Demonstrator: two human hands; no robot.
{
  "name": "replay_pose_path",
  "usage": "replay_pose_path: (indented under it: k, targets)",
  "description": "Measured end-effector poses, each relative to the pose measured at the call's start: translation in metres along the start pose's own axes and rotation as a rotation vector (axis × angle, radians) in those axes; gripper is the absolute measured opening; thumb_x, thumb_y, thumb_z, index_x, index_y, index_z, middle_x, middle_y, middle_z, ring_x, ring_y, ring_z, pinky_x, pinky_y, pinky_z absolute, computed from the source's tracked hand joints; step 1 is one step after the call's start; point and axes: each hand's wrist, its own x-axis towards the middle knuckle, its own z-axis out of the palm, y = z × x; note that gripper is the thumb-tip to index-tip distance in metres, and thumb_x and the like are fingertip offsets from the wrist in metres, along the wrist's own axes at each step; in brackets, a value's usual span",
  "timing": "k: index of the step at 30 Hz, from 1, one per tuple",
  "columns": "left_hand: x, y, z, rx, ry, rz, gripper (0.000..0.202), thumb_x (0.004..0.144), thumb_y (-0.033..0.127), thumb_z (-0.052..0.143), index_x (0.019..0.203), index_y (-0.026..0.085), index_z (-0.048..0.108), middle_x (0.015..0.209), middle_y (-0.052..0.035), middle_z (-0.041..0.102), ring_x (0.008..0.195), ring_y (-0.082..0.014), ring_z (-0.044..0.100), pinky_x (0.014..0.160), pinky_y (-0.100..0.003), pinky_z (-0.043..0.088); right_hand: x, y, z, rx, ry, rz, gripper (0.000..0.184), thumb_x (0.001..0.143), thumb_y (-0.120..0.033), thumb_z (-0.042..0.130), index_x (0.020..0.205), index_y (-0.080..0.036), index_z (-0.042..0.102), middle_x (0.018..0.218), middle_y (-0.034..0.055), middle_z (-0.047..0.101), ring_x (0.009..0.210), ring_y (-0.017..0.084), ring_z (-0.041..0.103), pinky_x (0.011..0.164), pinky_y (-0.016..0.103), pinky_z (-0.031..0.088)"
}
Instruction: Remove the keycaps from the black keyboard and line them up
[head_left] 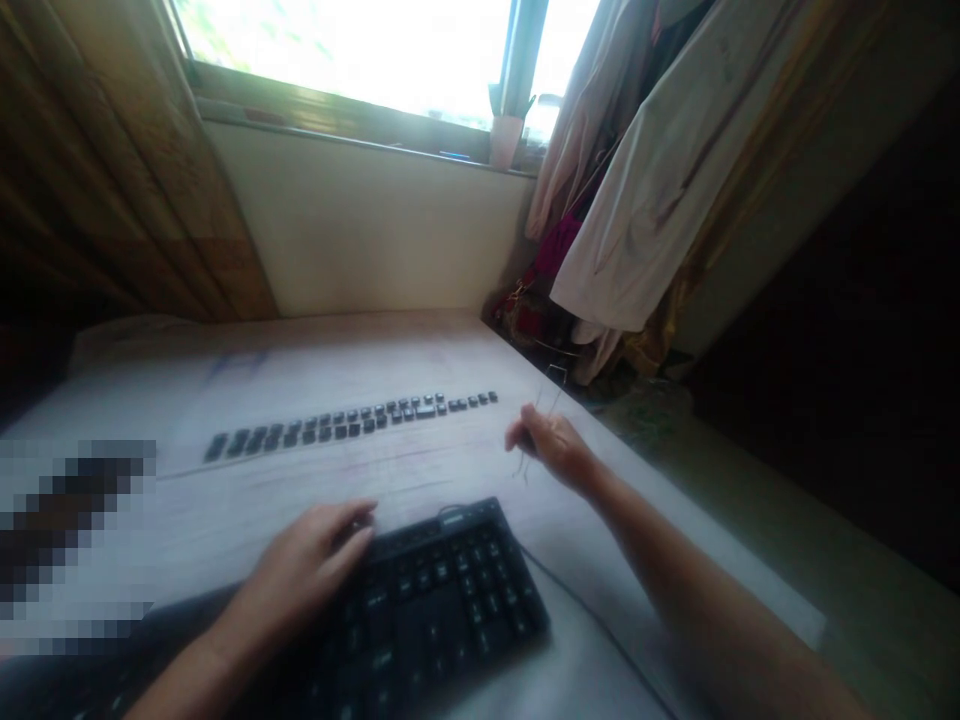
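A black keyboard (442,600) lies at the near side of the surface, with dark gaps among its keys. My left hand (315,550) is at its back edge, fingers behind and thumb towards the keys, gripping it. Raised beyond the keyboard's right corner, my right hand (551,445) is closed around a thin wire keycap puller (556,376). The puller's squared loop sticks out above the fist and its two prongs hang below. Loose black keycaps (352,420) stand in two long rows behind the keyboard.
A cable (600,625) runs from the keyboard to the lower right. The pale covered surface (420,350) ends at a right edge above the floor. Behind are a window, a potted plant (505,140) on the sill, a curtain (127,170) and hanging clothes (637,210). A blurred-out patch covers the left.
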Motion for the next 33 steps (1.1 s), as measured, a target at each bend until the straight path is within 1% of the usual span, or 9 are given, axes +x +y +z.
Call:
replay_pose_path:
  k: [2,5,9,15,19,23,26,31,33]
  targets:
    - [0.0,-0.001,0.001,0.01,-0.004,0.007,0.048,0.085,0.051,0.046,0.114,0.023,0.073,0.111,-0.0057,0.076,0.104,-0.0272,0.069,0.091,-0.037,0.054,-0.017,-0.007,0.006,0.004,-0.084,0.012,0.066,0.091,-0.071,0.035,0.069,-0.016,0.065,0.047,-0.0058,0.042,0.043,0.009,0.04,0.044,0.022,0.035]
    - [0.0,-0.003,0.003,0.006,-0.017,0.008,0.047,0.086,0.053,0.045,0.11,0.025,0.074,0.111,-0.0041,0.076,0.103,-0.0268,0.07,0.091,-0.035,0.053,-0.029,-0.01,0.008,-0.014,-0.227,0.017,0.04,0.085,-0.054,0.061,0.072,-0.016,0.065,0.052,-0.0051,0.051,0.046,0.009,0.045,0.046,0.02,0.037]
    - [0.0,-0.003,0.003,-0.009,-0.055,0.002,0.046,0.088,0.054,0.044,0.11,0.026,0.074,0.111,-0.003,0.077,0.103,-0.0262,0.07,0.091,-0.034,0.053,-0.031,-0.007,0.001,-0.093,-0.414,-0.043,0.019,0.084,-0.034,0.066,0.08,-0.016,0.068,0.07,-0.0003,0.064,0.064,0.013,0.057,0.061,0.023,0.045]
    - [0.0,-0.003,0.002,-0.022,-0.066,-0.007,0.046,0.088,0.054,0.044,0.11,0.026,0.073,0.112,-0.003,0.076,0.104,-0.0268,0.07,0.092,-0.035,0.053,-0.031,-0.003,-0.004,-0.113,-0.481,-0.06,0.017,0.083,-0.032,0.068,0.083,-0.016,0.072,0.072,0.0014,0.069,0.066,0.014,0.062,0.062,0.024,0.048]
    - [0.0,-0.005,0.003,-0.021,-0.058,0.009,0.045,0.088,0.054,0.045,0.111,0.027,0.073,0.111,-0.0025,0.077,0.103,-0.0264,0.07,0.092,-0.035,0.053,-0.032,-0.004,0.0,-0.125,-0.474,-0.089,0.015,0.083,-0.031,0.07,0.084,-0.017,0.073,0.077,0.0028,0.073,0.072,0.016,0.066,0.068,0.025,0.051]
    - [-0.001,-0.005,0.003,-0.015,-0.052,0.024,0.044,0.088,0.055,0.046,0.109,0.028,0.074,0.11,-0.0017,0.077,0.102,-0.0261,0.07,0.09,-0.034,0.053,-0.029,-0.011,0.005,-0.22,-0.487,-0.194,0.013,0.084,-0.029,0.071,0.084,-0.018,0.075,0.08,0.0042,0.072,0.073,0.016,0.067,0.071,0.026,0.051]
    - [-0.001,-0.003,0.002,0.0,-0.061,0.022,0.045,0.088,0.054,0.045,0.11,0.028,0.073,0.112,-0.002,0.076,0.104,-0.026,0.07,0.091,-0.034,0.053,-0.025,-0.02,0.008,-0.371,-0.542,-0.289,0.011,0.085,-0.027,0.07,0.082,-0.018,0.075,0.081,0.0042,0.071,0.07,0.014,0.065,0.068,0.023,0.05]
    - [-0.001,-0.002,0.001,0.001,-0.071,0.02,0.046,0.089,0.053,0.043,0.111,0.026,0.073,0.112,-0.0032,0.076,0.105,-0.0264,0.069,0.093,-0.035,0.052,-0.021,-0.027,0.014,-0.451,-0.584,-0.3,0.017,0.085,-0.025,0.07,0.069,-0.018,0.071,0.061,-0.0007,0.062,0.056,0.011,0.056,0.056,0.021,0.042]
    - [-0.001,-0.003,0.002,-0.009,-0.07,0.024,0.046,0.089,0.053,0.043,0.111,0.026,0.073,0.113,-0.0034,0.076,0.105,-0.0266,0.069,0.093,-0.035,0.051,-0.024,-0.023,0.013,-0.441,-0.558,-0.3,0.02,0.088,-0.027,0.067,0.071,-0.017,0.07,0.064,0.0004,0.064,0.058,0.012,0.057,0.057,0.021,0.042]
